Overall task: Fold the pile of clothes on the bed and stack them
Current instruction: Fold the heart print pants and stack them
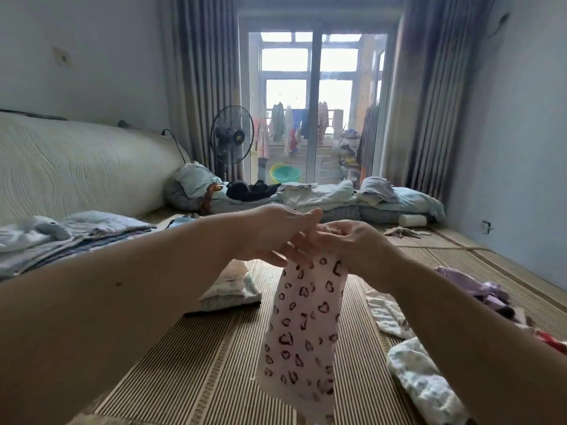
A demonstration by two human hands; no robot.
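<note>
- Right grip pinches the pink heart-print garment, which hangs above the bed.
- Left grip touches its top; hold unclear.
- Fan badge too blurred to read.

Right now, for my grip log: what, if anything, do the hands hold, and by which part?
A pink heart-print garment, by its top edge: the right hand pinches it; the left hand touches it with straight fingers.

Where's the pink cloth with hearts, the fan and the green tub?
Pink cloth with hearts (303,326): head view, middle of the hanging fabric.
Fan (231,136): head view, centre of its round grille.
Green tub (285,177): head view, on its wall.
</note>
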